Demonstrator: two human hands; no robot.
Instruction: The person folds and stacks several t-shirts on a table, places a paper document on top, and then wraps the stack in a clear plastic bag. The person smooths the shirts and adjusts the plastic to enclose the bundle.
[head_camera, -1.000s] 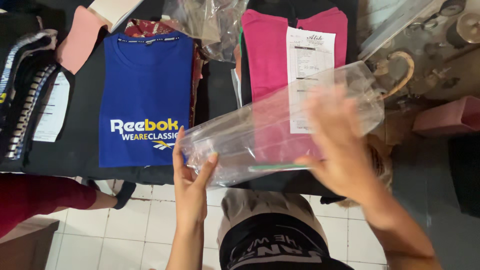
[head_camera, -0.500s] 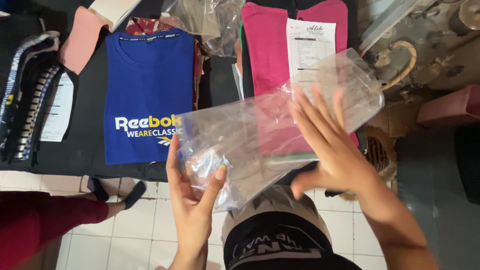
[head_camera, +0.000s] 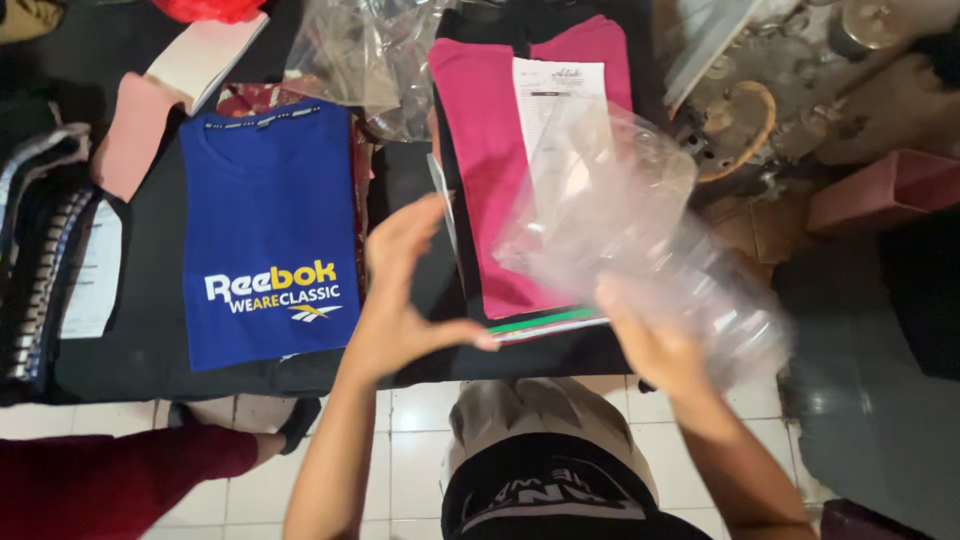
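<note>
The room is rather dim, and the light seems to come from above. The blue shirt (head_camera: 270, 235) and the pink shirt (head_camera: 500, 170) look bright, but the dark desk (head_camera: 160, 290) swallows its own details. The clear plastic bag (head_camera: 640, 240) shows soft white glare and is smeared by motion blur, like the right hand (head_camera: 650, 345). The left hand (head_camera: 405, 290) is a little sharper. The corners are darker, and the tiled floor (head_camera: 400, 440) shines pale.

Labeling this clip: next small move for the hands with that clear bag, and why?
Probably bring the left hand back to the clear plastic bag: only the right hand grips it, and it hangs crumpled over the folded pink garment, mouth not visibly open.
</note>
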